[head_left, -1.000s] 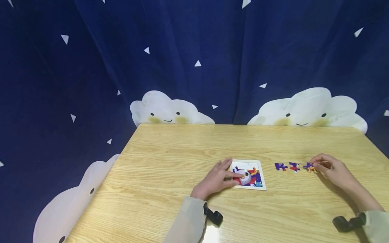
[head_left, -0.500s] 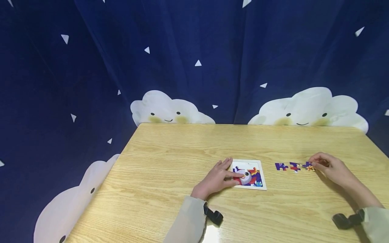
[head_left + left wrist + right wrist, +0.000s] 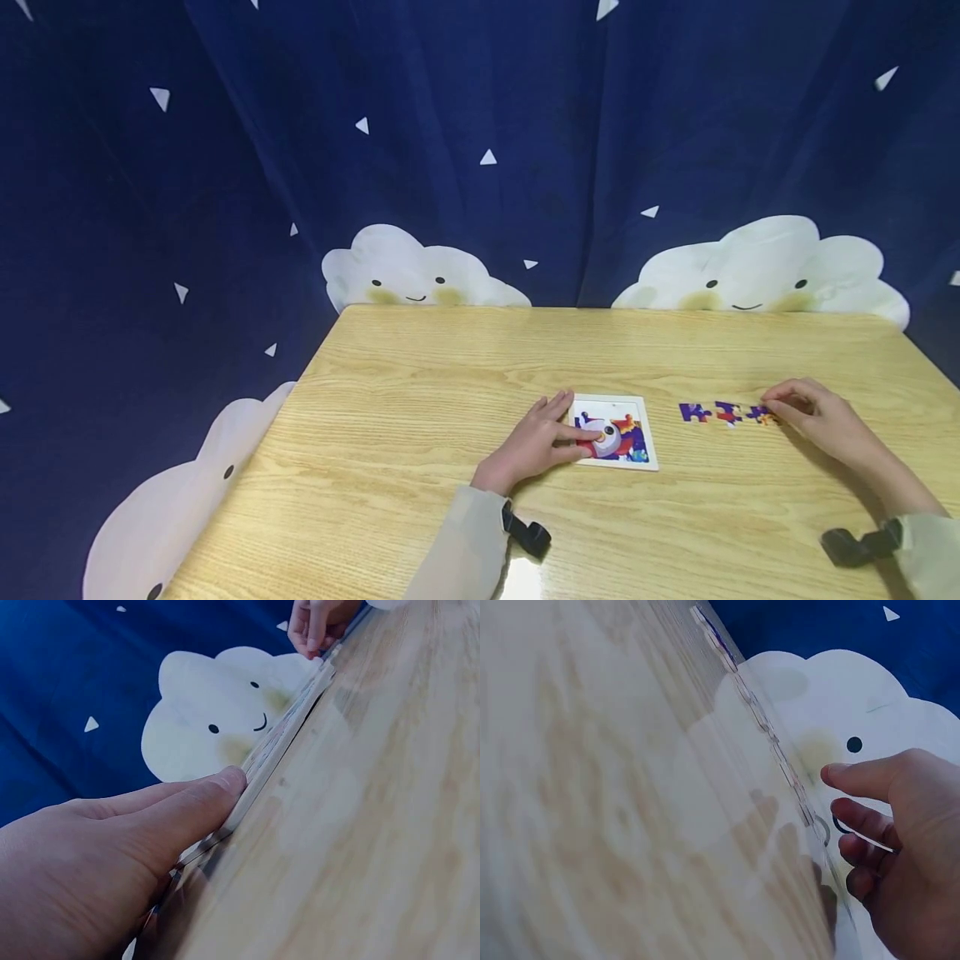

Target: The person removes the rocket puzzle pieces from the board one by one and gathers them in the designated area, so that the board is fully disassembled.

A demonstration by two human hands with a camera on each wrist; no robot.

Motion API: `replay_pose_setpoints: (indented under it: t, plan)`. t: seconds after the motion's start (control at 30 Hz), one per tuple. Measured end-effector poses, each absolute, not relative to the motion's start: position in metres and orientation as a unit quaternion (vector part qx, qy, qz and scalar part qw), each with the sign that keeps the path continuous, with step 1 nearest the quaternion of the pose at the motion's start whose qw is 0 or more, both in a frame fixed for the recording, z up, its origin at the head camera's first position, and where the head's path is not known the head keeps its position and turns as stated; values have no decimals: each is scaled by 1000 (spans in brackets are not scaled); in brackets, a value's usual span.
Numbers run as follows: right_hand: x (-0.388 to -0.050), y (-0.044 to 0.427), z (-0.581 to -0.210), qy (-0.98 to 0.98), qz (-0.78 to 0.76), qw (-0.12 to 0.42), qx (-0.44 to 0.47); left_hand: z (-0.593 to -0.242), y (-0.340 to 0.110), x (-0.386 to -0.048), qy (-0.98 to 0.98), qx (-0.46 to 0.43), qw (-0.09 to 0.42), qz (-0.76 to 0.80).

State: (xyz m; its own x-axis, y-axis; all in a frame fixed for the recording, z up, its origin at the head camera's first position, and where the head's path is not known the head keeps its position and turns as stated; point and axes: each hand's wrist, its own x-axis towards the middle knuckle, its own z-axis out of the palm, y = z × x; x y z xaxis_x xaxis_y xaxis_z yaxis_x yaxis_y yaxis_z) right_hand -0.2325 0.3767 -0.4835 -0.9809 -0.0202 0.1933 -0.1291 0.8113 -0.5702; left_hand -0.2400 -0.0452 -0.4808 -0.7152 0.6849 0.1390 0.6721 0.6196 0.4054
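Observation:
My left hand (image 3: pixel 534 442) rests on the left side of a white-framed picture puzzle (image 3: pixel 651 450), fingers extended over its penguin picture. In the left wrist view, my left hand (image 3: pixel 112 847) has its thumb on the frame's edge (image 3: pixel 281 750). My right hand (image 3: pixel 828 421) is at the rightmost of several loose puzzle pieces, a purple and orange one (image 3: pixel 761 414). Left of it lie a red and purple piece (image 3: pixel 726 411) and a purple one (image 3: pixel 693 412). In the right wrist view, my right hand (image 3: pixel 907 832) has fingers bent and apart beside the flat pieces (image 3: pixel 787 769), gripping nothing visible.
The wooden table (image 3: pixel 390 417) extends to a dark blue curtain (image 3: pixel 450 100) with white triangles and smiling clouds (image 3: pixel 772 258). Black straps with small devices (image 3: pixel 528 533) are around both wrists.
The rightmost piece has shifted slightly left, closer to the middle piece, and my right fingertips have moved a little left with it. My left hand has stayed on the frame.

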Motion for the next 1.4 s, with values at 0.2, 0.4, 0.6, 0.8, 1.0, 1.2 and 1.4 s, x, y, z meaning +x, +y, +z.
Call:
replay_pose_setpoints:
  t: [0.2, 0.4, 0.6, 0.8, 1.0, 1.2, 1.4]
  plan:
    - [-227, 366, -479, -941, 319, 104, 50, -481, -45, -239, 899, 378, 13, 222]
    - [-225, 350, -474, -940, 313, 115, 74, -483, -47, -237, 895, 388, -12, 219]
    - [-224, 338, -471, -938, 319, 108, 85, -483, -48, -236, 891, 391, -40, 226]
    - [-224, 326, -471, -931, 331, 113, 105, -483, -46, -235, 892, 370, -24, 260]
    - [-226, 310, -471, -918, 350, 122, 138, -483, -45, -235, 896, 341, 4, 285]
    - [-230, 291, -470, -911, 357, 124, 167, -482, -44, -235, 897, 342, 3, 282]
    - [-236, 275, -470, -904, 359, 124, 196, -482, -46, -233, 897, 350, 0, 271]
